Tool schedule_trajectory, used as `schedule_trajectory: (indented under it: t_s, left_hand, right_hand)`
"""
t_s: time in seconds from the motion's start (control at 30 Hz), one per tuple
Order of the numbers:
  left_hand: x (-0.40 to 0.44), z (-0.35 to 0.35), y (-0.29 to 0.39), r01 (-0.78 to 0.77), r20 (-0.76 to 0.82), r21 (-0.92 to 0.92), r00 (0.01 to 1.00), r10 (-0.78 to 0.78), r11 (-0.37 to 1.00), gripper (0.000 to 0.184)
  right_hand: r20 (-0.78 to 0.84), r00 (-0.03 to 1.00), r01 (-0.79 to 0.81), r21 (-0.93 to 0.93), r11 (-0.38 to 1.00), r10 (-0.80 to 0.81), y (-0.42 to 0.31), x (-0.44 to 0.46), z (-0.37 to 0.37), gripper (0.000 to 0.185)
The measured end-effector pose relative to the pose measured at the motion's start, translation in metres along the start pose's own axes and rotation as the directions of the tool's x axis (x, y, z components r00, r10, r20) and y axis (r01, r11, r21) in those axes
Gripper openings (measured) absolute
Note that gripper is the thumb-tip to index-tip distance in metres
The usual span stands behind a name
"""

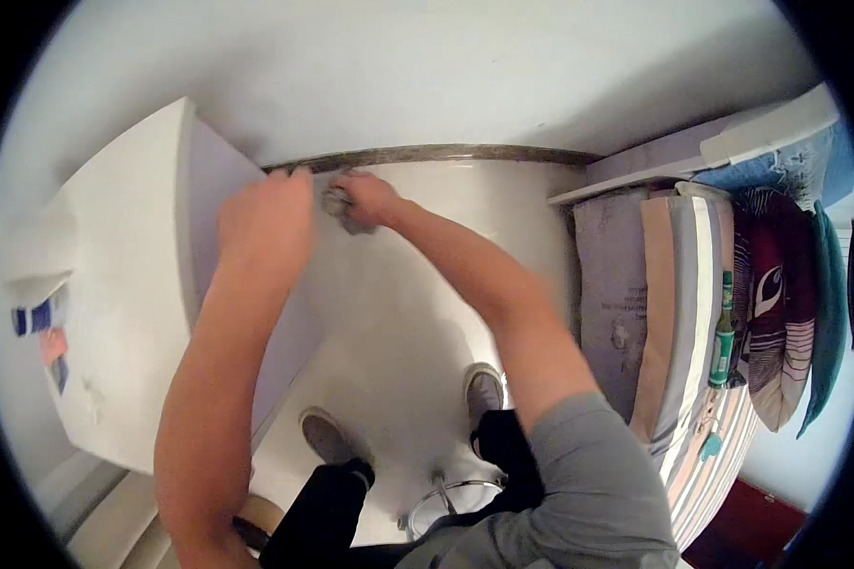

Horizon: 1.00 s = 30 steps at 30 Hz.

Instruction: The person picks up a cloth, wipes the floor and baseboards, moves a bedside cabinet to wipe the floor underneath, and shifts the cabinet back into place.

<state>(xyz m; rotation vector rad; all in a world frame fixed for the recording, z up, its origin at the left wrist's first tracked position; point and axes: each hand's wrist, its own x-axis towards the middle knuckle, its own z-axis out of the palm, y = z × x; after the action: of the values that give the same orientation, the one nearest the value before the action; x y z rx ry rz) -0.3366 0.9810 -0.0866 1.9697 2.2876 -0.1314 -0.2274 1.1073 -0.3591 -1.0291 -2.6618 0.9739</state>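
Observation:
My right hand [375,199] is closed around a crumpled grey cloth [337,202], low in front of the far wall. Part of the cloth hangs below the fingers. To its left, my left hand [270,213] is raised over the edge of the white cabinet [128,275], with the back of the hand toward me. Its fingers curl away and look closed; what they hold, if anything, is hidden. A small gap separates the two hands.
A dark skirting strip [427,154] runs along the wall [399,76]. At right is a bed with a striped mattress edge [688,313], a green bottle [722,351] and cushions [778,294]. Shoes [327,436] stand on the pale floor [389,322], near a round metal stool base [455,498].

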Motion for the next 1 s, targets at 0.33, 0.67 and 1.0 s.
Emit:
schedule_trajectory:
  t_s: [0.33,0.67,1.0]
  left_hand:
    - [-0.004,-0.013,0.002,-0.012,0.177,-0.004,0.984,0.012,1.000,0.036]
    - [-0.006,-0.019,0.007,0.017,0.203,-0.030,0.979,-0.010,0.999,0.047]
    - [-0.007,-0.020,0.005,0.032,0.202,-0.113,0.979,-0.008,0.993,0.040]
  right_hand:
    - [0.026,0.988,0.154,-0.338,0.928,-0.154,-0.014,-0.043,0.122,0.046]
    - [-0.169,0.732,-0.487,0.548,0.681,0.660,0.113,-0.208,-0.057,0.056]
    - [-0.502,0.056,0.030,0.865,0.501,0.863,0.249,-0.166,-0.290,0.047]
